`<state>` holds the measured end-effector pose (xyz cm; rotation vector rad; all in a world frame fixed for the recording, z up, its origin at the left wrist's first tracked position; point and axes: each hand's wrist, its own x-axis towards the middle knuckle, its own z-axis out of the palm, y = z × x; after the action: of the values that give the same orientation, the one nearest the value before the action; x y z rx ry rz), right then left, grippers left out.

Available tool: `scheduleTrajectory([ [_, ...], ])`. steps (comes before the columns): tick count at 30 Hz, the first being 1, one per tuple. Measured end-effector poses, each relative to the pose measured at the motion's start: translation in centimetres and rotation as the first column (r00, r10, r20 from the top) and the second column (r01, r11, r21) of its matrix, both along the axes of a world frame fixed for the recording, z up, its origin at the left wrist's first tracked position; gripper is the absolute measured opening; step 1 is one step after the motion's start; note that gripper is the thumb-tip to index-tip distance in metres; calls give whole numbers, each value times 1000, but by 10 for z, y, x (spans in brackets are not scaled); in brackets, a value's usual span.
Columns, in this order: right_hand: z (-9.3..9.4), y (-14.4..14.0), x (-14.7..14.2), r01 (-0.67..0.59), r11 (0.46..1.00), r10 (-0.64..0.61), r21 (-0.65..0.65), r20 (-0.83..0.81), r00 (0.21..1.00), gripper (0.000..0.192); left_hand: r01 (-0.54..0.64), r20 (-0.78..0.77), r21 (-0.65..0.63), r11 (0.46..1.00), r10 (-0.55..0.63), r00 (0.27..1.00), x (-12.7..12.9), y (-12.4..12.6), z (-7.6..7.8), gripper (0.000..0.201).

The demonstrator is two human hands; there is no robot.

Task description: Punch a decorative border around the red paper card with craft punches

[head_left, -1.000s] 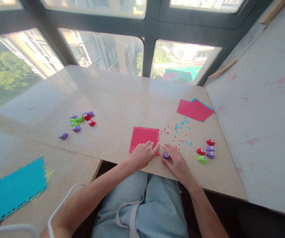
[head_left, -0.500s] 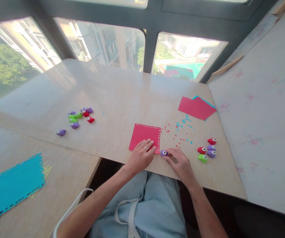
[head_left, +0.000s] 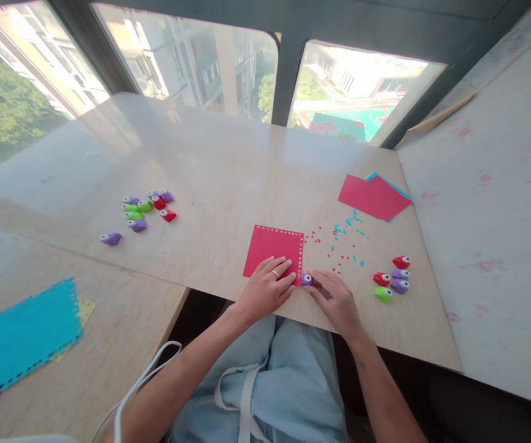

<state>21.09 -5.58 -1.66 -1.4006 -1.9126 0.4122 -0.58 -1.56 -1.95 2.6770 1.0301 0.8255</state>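
Near the table's [head_left: 228,166] front edge, the left hand [head_left: 267,287] lay flat on the red paper [head_left: 272,245]; the right hand [head_left: 336,301], fingers closed on the purple punch [head_left: 306,279], had brought it onto the sheet's right edge.

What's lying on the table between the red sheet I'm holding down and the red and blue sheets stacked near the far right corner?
In the head view, small red and blue paper bits lie scattered between the red sheet and the stacked sheets.

My left hand [head_left: 269,284] lies flat, palm down, fingers spread. My right hand [head_left: 338,301] curls beside it, fingertips pinched together, both forearms reaching forward.
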Motion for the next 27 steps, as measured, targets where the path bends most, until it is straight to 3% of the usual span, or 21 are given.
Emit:
scheduleTrajectory([
  [12, -2, 1, 1, 24, 998, -26, -59, -36, 999, 29, -3, 8, -102, 995, 4, 1000, -1, -1, 5, 25],
  [27, 0, 1, 1, 10, 999, -11, -46, -23, 1000, 28, -18, 30, -129, 991, 22, 999, 0, 0, 0, 25],
])
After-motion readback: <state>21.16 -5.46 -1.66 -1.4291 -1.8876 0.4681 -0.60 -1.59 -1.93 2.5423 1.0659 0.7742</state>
